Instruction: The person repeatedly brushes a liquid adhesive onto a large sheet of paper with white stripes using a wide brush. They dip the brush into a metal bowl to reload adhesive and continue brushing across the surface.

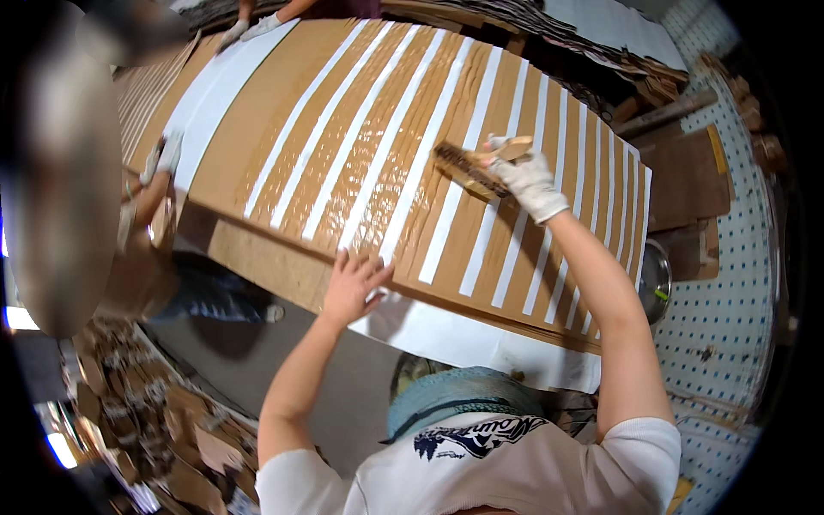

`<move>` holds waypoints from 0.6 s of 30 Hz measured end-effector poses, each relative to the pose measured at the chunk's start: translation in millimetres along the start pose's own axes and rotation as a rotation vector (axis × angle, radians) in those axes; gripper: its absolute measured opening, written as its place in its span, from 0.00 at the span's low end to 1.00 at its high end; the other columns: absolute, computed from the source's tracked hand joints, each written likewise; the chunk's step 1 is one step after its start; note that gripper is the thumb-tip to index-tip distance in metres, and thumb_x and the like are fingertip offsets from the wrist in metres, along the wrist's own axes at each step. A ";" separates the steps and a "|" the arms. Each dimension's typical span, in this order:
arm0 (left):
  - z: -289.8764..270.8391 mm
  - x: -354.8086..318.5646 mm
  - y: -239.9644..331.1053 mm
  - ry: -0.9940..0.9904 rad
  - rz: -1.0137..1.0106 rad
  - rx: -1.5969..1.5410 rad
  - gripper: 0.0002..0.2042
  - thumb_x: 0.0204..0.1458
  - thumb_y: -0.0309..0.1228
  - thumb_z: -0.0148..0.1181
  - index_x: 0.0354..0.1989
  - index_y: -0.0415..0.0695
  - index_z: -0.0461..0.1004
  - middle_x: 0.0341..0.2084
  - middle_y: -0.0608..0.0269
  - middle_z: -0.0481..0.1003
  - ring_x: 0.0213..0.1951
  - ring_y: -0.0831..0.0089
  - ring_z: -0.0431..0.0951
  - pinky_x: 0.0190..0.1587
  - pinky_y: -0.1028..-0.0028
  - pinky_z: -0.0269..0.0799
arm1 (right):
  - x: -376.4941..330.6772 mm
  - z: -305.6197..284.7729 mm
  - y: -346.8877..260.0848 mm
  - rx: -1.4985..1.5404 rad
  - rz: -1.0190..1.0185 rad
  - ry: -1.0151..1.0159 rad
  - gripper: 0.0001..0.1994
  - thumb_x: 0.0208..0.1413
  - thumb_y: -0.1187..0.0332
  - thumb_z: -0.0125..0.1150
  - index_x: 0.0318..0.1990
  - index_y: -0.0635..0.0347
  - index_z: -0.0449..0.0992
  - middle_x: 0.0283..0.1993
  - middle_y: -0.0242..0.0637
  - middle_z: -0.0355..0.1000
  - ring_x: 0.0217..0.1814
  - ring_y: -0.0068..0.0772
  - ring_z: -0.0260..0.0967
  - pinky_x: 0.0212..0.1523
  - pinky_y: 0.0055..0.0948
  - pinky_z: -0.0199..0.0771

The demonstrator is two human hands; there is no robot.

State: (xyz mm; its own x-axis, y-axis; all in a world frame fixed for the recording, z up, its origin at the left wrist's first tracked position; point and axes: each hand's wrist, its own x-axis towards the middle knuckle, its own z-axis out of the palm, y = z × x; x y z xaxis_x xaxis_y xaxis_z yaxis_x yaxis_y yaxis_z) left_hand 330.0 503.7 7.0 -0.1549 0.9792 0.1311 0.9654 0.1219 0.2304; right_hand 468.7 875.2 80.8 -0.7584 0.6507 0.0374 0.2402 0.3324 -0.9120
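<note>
My right hand (530, 183), in a white glove, is closed round the wooden handle of a wide bristle brush (468, 172). The brush rests over the middle of a fanned stack of brown cardboard sheets (283, 112), whose exposed edges alternate with white strips. Left of the brush the brown strips shine with a wet, streaky coating; to the right they look matt. My left hand (356, 281) is bare, fingers spread, and its fingertips touch the near edge of the stack.
At the left, another person's gloved hands (163, 163) touch a white sheet (225, 73); more gloved hands (249, 33) hold its far end. A metal bowl (655, 279) stands right of the stack. Cardboard scraps (163, 412) lie on the lower left floor.
</note>
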 end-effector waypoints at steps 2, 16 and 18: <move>2.7 -4.3 -5.4 -0.034 -0.005 0.017 0.32 0.46 0.37 0.67 0.63 0.60 0.67 0.55 0.65 0.70 0.59 0.60 0.66 0.67 0.42 0.51 | 1.6 24.5 -20.0 -0.148 0.115 -0.047 0.20 0.52 0.56 0.68 0.50 0.52 0.77 0.47 0.37 0.78 0.51 0.36 0.75 0.52 0.33 0.73; 8.7 3.8 -18.9 -0.232 0.013 -0.011 0.34 0.41 0.33 0.62 0.63 0.62 0.69 0.59 0.65 0.69 0.59 0.58 0.66 0.66 0.40 0.52 | 203.5 -10.1 36.0 -0.717 0.061 0.141 0.14 0.55 0.55 0.62 0.45 0.48 0.80 0.44 0.41 0.77 0.48 0.43 0.74 0.51 0.38 0.74; 12.7 1.8 -22.5 -0.241 0.011 -0.022 0.33 0.42 0.34 0.61 0.63 0.63 0.69 0.61 0.67 0.67 0.60 0.60 0.66 0.65 0.40 0.53 | 252.6 -23.2 47.1 -0.794 0.059 0.194 0.17 0.54 0.53 0.63 0.44 0.55 0.80 0.44 0.45 0.76 0.49 0.48 0.73 0.51 0.41 0.74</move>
State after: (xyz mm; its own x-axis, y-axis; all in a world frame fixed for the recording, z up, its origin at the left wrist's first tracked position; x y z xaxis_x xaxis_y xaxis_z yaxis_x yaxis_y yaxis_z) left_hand 310.7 504.7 -10.2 -0.0876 0.9912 -0.0993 0.9614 0.1102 0.2520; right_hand 302.5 1071.1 56.7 -0.6307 0.7642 0.1349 0.6889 0.6314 -0.3561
